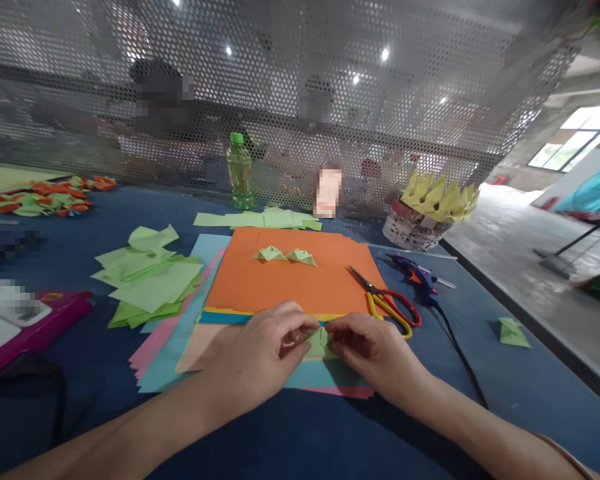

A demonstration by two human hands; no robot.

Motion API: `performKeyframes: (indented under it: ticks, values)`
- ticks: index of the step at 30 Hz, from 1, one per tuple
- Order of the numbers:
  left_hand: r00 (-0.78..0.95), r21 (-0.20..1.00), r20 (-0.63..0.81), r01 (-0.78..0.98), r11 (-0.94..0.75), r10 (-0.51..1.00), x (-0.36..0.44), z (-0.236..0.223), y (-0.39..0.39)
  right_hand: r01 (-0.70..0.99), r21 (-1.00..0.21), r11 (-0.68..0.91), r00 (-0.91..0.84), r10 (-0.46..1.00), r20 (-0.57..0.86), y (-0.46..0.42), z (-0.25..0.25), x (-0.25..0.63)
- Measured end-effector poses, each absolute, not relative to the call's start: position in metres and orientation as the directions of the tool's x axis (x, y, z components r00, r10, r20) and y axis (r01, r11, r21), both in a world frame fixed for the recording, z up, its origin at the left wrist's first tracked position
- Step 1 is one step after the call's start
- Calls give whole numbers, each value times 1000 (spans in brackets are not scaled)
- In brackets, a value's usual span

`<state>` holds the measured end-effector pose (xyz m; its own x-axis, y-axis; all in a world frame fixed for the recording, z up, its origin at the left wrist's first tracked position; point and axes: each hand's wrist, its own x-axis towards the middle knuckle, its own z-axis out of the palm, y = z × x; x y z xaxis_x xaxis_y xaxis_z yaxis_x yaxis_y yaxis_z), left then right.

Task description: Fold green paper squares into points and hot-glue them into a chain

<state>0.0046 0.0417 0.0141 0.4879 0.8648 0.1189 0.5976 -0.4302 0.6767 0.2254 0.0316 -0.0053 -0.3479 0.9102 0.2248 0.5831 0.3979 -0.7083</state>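
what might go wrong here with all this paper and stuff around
The scissors lie partly open near the right hand, so a reach forward might nick a finger. The small green piece is pinched by both hands, the left too, and uneven pulling could crease or tear it. The glue gun's cord runs beside the right forearm, which might snag it.

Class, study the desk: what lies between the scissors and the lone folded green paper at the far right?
In the head view, the black cord of the glue gun crosses blue tabletop between scissors and folded green paper.
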Motion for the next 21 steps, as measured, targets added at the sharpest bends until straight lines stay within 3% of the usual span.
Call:
performKeyframes:
  ticks: [14, 21]
  values:
    - [458, 672, 56, 640, -372, 887, 6, 15, 41, 593, -740, 317, -319, 936, 146, 30, -5, 226]
    - [466, 686, 58, 624, -374, 883, 6, 13, 41, 578, -742, 340, -325, 930, 173, 30, -6, 226]
